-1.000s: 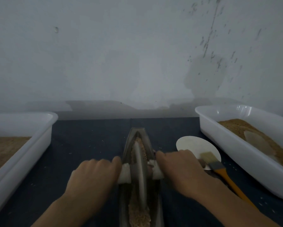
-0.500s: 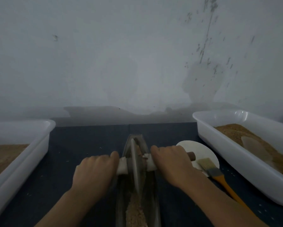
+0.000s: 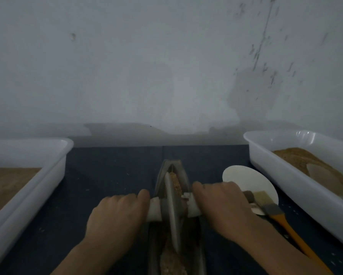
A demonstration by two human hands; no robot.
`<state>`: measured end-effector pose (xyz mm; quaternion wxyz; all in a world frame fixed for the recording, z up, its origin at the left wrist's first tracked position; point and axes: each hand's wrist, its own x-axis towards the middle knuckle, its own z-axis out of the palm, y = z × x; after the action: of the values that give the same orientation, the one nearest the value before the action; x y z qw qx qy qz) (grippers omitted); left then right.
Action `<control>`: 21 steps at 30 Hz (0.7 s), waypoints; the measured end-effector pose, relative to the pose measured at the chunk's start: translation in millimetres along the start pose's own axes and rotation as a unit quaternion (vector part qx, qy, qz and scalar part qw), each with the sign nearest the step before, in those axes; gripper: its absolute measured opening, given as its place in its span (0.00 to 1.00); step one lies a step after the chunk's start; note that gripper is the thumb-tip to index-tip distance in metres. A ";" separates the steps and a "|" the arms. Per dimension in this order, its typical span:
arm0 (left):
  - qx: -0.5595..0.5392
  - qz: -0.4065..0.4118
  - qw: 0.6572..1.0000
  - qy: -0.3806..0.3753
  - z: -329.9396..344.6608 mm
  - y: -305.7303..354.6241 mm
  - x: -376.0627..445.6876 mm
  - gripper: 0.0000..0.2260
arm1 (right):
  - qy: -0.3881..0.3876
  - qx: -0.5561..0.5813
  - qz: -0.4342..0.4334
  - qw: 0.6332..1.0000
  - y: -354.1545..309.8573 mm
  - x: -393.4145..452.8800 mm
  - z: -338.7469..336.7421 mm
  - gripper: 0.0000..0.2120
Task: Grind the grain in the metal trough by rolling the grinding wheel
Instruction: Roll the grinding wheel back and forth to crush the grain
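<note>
Currently: my left hand (image 3: 115, 217) grip clenched on axle handle | my right hand (image 3: 218, 205) likewise | grinding wheel (image 3: 171, 207) upright in metal trough (image 3: 183, 175), mid-desk | grain (image 3: 175, 183) ahead of and behind wheel | brush (image 3: 274, 211) right.

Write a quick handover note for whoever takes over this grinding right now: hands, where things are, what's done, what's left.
Left hand: closed on the left end of the wheel's handle.
Right hand: closed on the right end.
Wheel: upright in the trough, around the middle of its visible length.
Grain: coarse material lies in the trough both ahead of and behind the wheel, so grinding is under way, not finished.
Nearby: brush and white disc to the right; a white tray with brown material on each side.
Left: roll the wheel back and forth until the grain is fine.
</note>
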<state>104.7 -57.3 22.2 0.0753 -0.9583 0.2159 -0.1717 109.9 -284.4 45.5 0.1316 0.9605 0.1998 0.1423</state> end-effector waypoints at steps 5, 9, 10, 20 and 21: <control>0.017 -0.001 1.000 0.007 -7.2 -1.5 25.4 0.20 | 0.004 0.003 0.035 0.999 11.4 19.8 12.6 0.11; 0.000 0.000 1.000 -0.004 -9.8 2.5 0.7 0.21 | 0.019 0.029 -0.015 0.999 3.5 -14.4 1.5 0.15; -0.007 0.008 1.000 -0.011 -12.7 4.0 -11.3 0.23 | 0.035 0.019 -0.040 0.998 0.9 -25.1 -0.1 0.19; 0.034 0.021 0.997 0.064 -5.5 4.4 -6.9 0.21 | 0.093 -0.023 -0.017 0.995 6.0 -8.0 12.9 0.23; 0.041 0.010 0.996 0.072 -2.1 1.8 1.9 0.19 | 0.096 -0.042 -0.012 0.994 8.4 2.7 16.3 0.20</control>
<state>104.8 -59.9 24.3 0.1003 -0.9372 0.2231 -0.2487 120.5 -293.8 33.6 0.1540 0.9334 0.2170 0.2407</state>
